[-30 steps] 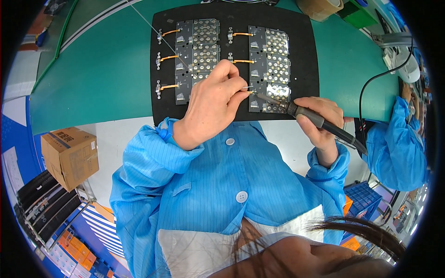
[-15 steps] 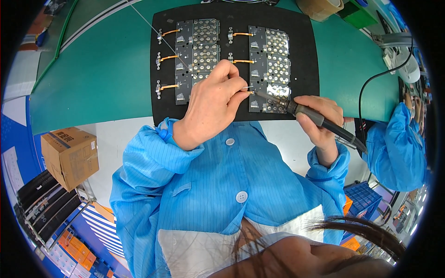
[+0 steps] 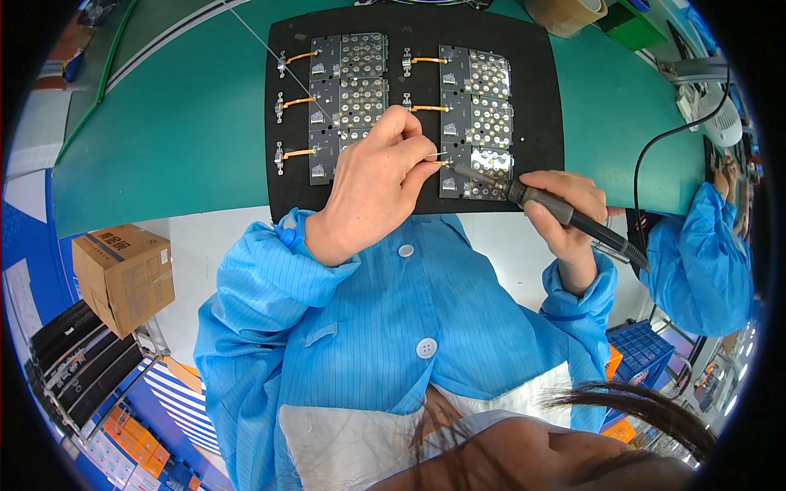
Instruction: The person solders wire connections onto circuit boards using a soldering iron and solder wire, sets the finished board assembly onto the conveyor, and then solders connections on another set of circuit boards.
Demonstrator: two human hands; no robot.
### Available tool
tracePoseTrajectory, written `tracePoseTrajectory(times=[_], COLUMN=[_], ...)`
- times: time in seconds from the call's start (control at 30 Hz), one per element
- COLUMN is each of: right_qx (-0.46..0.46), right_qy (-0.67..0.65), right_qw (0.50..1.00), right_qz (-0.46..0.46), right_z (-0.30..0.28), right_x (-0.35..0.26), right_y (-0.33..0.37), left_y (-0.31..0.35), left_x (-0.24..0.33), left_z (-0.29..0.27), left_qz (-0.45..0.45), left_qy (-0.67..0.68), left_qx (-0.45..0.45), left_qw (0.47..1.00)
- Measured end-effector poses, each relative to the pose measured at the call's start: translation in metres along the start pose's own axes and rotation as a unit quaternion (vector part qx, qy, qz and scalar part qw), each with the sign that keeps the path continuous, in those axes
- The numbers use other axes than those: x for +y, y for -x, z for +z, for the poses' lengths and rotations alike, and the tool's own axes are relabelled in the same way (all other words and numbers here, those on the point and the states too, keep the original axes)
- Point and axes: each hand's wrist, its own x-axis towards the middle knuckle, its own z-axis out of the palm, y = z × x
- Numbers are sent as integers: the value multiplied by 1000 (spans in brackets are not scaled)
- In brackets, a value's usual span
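My right hand [image 3: 567,214] grips a black soldering iron [image 3: 565,214] like a pen. Its tip points left and meets the left edge of the nearest right-hand circuit board [image 3: 456,182]. There, my left hand [image 3: 370,182] is pinched around a thin solder wire [image 3: 440,154], whose short end sticks out past the fingertips. The wire's long strand runs from the upper left to the hand. Just below the wire end, a bit of orange flex cable [image 3: 442,163] shows at the board's edge; the rest is hidden by my fingers. My left hand also covers part of the lower left board [image 3: 324,164].
The boards lie in two columns on a black mat [image 3: 413,192] over a green table [image 3: 188,131]. Orange flex cables [image 3: 429,108] with metal connectors stick out leftward. A black cord [image 3: 637,164] curves at right. Tape rolls [image 3: 565,15], a cardboard box [image 3: 123,274] and another person's blue sleeve [image 3: 696,262] surround the workspace.
The iron's tip has shifted very slightly at the board's edge. Both hands hold almost the same place. At far right, the other person's arm has moved a little.
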Motion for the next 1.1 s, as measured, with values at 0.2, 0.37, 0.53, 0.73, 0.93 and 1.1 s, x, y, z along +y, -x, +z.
tracePoseTrajectory(times=[0.2, 0.37, 0.53, 0.73, 0.93, 1.1], right_qx=[-1, -5, 4, 18, 171, 278], right_qy=[0, 10, 2, 8, 19, 59], right_qw=[1000, 1000, 1000, 1000, 978, 956], right_qz=[0, -12, -5, 2, 117, 74], right_z=[1, -1, -2, -8, -26, -48], right_x=[-1, -2, -2, -3, 6, 39], right_y=[1, 2, 4, 4, 9, -34], left_y=[1, 3, 2, 1, 9, 30], left_x=[0, -1, -1, -5, -5, -26], left_z=[0, 1, 1, 1, -27, -63], left_qz=[1, 3, 7, 21, -17, -80], left_qy=[-1, 1, 0, 3, -15, -88], left_qx=[-4, 0, 1, 14, 73, 182], left_qw=[1000, 1000, 1000, 1000, 997, 976])
